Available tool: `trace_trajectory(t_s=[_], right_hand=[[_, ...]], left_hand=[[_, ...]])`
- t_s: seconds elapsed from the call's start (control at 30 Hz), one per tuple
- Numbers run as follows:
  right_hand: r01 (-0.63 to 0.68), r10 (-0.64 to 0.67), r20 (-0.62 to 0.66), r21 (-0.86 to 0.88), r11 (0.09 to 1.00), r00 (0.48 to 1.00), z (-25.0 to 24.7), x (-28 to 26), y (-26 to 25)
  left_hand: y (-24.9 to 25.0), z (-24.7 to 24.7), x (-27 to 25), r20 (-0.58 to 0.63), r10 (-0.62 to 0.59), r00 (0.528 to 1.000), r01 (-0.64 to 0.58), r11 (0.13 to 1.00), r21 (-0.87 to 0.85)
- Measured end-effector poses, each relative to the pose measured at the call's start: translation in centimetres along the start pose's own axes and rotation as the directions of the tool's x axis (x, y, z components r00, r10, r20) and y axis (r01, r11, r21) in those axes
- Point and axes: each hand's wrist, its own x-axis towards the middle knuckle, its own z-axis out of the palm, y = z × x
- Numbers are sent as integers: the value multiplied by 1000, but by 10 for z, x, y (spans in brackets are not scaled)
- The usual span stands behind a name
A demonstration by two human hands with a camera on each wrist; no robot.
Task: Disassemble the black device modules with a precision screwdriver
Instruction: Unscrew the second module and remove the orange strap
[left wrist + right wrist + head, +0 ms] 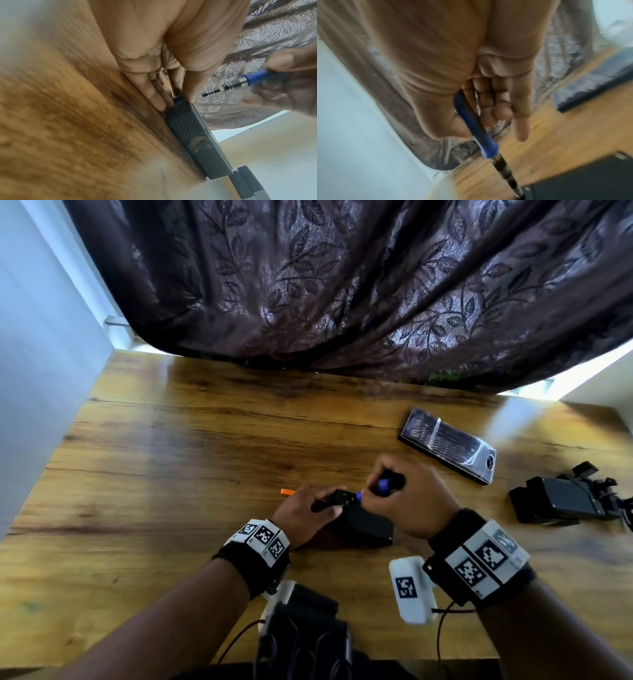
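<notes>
Pinched in the right hand (pixel 411 501), the screwdriver (pixel 240 83) slants down-left toward the black module (pixel 363 525) on the table (pixel 171 474); left hand (pixel 305 515) grips its far end, beside the tip.

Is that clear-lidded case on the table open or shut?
Shut, it seems. The case lies flat on the table with its clear lid down over the dark tray; no lid stands raised.
</notes>
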Motion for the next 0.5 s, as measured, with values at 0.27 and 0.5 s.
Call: trace_trajectory(t_s=[0.27, 0.5], right_hand=[[236, -106, 268, -514, 825, 958, -12, 32, -60], [314, -96, 331, -704, 637, 939, -7, 28, -76]], left_hand=[[-5, -1, 0, 69, 8, 998, -10, 999, 40], [-15, 4, 3, 46, 69, 997, -71, 997, 23]])
